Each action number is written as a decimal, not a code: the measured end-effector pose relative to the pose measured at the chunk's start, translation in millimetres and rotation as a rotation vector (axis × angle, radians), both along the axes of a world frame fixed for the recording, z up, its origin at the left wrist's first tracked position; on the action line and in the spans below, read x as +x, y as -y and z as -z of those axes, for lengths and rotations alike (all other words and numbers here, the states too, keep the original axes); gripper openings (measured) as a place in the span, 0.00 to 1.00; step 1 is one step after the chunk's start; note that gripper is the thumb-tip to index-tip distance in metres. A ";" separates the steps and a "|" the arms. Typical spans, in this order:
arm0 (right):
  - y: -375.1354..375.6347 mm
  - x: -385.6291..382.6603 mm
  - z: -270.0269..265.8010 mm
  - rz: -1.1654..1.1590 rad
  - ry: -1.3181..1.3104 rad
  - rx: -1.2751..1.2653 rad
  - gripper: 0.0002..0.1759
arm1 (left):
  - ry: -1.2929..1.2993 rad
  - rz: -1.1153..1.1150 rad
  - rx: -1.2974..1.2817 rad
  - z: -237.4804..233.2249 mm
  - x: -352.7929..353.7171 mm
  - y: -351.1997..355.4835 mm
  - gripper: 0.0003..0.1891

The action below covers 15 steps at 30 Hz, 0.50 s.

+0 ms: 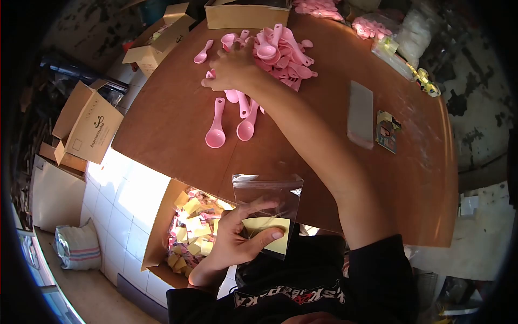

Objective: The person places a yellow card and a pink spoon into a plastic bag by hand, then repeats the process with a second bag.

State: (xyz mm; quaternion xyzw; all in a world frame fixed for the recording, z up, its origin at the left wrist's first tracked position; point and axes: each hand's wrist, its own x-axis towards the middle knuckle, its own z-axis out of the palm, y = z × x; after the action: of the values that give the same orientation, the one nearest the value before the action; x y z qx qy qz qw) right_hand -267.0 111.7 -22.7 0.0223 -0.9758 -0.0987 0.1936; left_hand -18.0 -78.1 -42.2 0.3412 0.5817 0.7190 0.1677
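My left hand (243,235) grips a clear plastic bag (270,194) in front of my body, thumb across its front. Inside the lower half of the bag lies a pale yellow card (278,240). Across the table, my right hand (232,70) is over the left side of a heap of pink plastic scoops (286,59), fingers apart and bent down among them. A bit of pink shows between thumb and fingers, and the palm hides the scoops under it. Nearer to me lie a loose scoop (215,137) and a second scoop (245,129); another small scoop (203,54) is at the left.
Below the table's edge stands a carton (156,232) with packed bags and yellow cards. On the brown table (302,178) lie a stack of clear bags (360,113) and a printed packet (386,132). More cartons (94,124) stand left; an open box (248,16) sits at the back.
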 end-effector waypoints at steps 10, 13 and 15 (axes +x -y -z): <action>-58.3 45.8 -4.2 -0.029 0.136 0.025 0.31 | 0.091 0.110 -0.035 -5.6 16.9 -19.5 0.24; -71.0 57.4 -1.7 -0.024 0.094 0.023 0.29 | 0.023 0.107 -0.030 -5.7 19.5 -23.7 0.24; -79.4 66.4 -1.5 -0.020 0.074 -0.005 0.28 | 0.025 0.119 -0.013 -6.4 21.5 -25.8 0.23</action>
State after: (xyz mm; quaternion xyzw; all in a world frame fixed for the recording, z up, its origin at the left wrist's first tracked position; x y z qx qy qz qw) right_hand -200.6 191.1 -21.2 0.0353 -0.9823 -0.0935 0.1582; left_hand 3.5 -52.3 -35.9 0.3650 0.5630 0.7081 0.2198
